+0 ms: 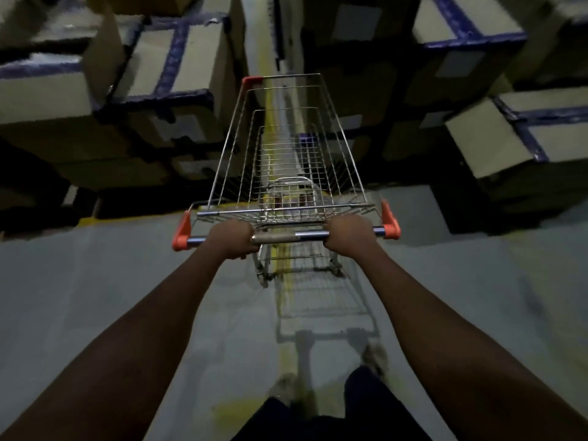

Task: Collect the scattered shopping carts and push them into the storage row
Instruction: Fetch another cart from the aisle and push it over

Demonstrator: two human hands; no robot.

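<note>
Head: cart (286, 160) long axis points straight ahead.

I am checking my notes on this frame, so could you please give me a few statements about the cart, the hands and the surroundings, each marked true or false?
1. The left hand and the right hand both grip the handle of the cart. True.
2. The cart carries a box. False: its basket is empty.
3. Boxes are stacked on both sides of the cart. True.
4. A red stripe runs along the floor. False: the line under the cart is yellow.
5. The handle ends in blue caps. False: the caps are orange.
</note>
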